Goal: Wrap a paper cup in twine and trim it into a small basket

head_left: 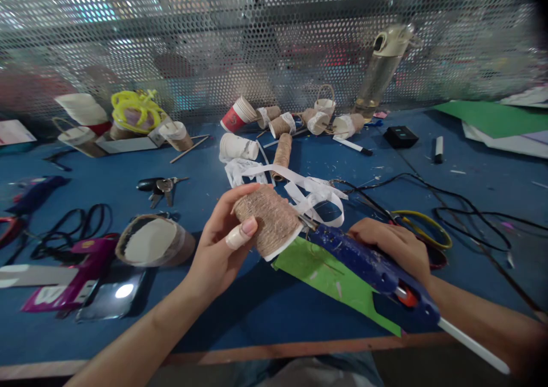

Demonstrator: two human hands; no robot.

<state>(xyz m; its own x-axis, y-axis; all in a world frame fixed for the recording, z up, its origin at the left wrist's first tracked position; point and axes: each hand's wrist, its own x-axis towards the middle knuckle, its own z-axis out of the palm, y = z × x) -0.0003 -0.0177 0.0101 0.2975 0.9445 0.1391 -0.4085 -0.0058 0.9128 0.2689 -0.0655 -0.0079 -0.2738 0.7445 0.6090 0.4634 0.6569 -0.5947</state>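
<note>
My left hand [226, 233] is closed around a cup wrapped in brown twine [274, 218], tilted so its white rim faces down and to the right. A pale bandage circles my left thumb. In my right hand [394, 244] is a blue glue gun [355, 256], with a white glue stick [475, 344] poking out of its back end. The nozzle meets the cup's right side near the rim; whether it touches I cannot tell. Behind the cup lies a looped white ribbon [317, 196]. Under the glue gun is a green sheet [329, 278].
Several twine-wrapped cups [317, 121] line the mesh panel [180, 44], beside a bottle [381, 70]. Yellow-handled scissors [423, 227] and a black cord [466, 196] lie right. At left are keys [165, 187], a phone [113, 295], a purple glue gun [81, 273] and a wrapped cup [184, 247].
</note>
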